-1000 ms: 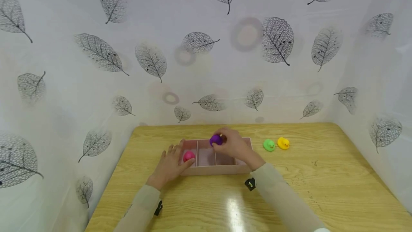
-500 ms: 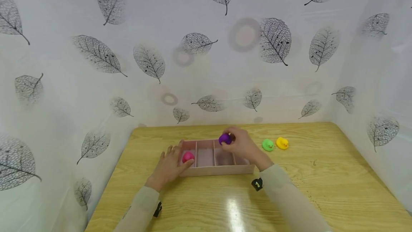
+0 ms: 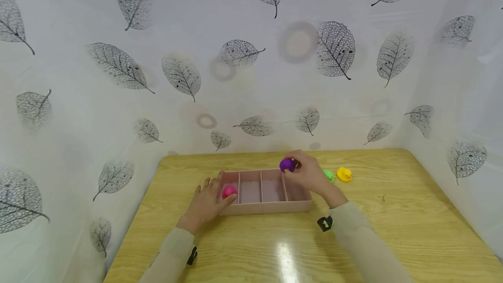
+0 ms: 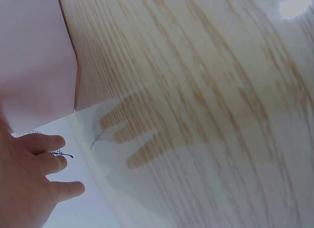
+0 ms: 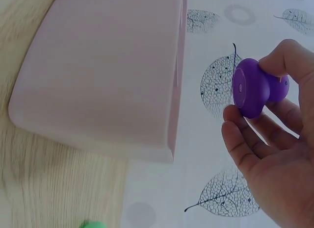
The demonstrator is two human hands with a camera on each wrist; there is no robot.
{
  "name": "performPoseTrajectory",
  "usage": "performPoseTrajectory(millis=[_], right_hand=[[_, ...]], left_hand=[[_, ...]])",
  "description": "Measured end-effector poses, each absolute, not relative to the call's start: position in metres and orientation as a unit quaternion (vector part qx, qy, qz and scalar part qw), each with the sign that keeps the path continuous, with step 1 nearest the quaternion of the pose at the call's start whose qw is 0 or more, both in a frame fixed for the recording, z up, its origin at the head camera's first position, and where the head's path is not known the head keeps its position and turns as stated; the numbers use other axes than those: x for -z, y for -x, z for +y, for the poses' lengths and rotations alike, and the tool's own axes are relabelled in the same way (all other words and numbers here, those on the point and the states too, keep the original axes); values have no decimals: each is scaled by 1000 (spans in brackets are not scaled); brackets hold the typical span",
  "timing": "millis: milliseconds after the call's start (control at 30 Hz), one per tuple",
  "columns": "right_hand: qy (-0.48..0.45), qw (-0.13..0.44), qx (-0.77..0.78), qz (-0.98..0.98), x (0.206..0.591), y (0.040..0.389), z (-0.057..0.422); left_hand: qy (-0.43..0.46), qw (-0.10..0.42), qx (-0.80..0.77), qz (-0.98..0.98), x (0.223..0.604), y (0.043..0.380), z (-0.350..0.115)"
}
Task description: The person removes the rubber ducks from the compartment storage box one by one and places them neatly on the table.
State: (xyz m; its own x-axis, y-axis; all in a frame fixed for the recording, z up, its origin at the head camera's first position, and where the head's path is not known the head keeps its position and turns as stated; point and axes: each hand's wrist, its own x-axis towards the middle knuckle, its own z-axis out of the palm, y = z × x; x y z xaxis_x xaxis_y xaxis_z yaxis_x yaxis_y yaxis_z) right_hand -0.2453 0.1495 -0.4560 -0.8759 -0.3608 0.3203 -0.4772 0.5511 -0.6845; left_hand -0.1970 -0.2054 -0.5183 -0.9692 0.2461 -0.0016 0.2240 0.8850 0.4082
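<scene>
My right hand pinches a purple rubber duck between thumb and fingers. In the head view it holds the duck over the back rim of a pale pink box, at the right-hand compartments. The right wrist view shows the duck's flat base and part of its head. At the box's left end rests my left hand, fingers spread and thumb over the front corner. Beside that thumb a round bright pink thing sits in the leftmost compartment, partly hidden.
Thin dividers split the box into several compartments. Right of it on the wooden table are a green duck, partly covered by my right hand, and a yellow duck. A leaf-patterned white sheet hangs behind.
My right hand has carried the purple duck rightward above the box, from the middle compartments toward the right end, and now overlaps the green duck. The left hand stays in place.
</scene>
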Motion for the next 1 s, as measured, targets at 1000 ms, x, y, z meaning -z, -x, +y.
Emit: performPoseTrajectory(millis=[1000], right_hand=[[-144,78,-401,-901,458,241,221]], left_hand=[[-122,19,-216,969,521,197,-206]])
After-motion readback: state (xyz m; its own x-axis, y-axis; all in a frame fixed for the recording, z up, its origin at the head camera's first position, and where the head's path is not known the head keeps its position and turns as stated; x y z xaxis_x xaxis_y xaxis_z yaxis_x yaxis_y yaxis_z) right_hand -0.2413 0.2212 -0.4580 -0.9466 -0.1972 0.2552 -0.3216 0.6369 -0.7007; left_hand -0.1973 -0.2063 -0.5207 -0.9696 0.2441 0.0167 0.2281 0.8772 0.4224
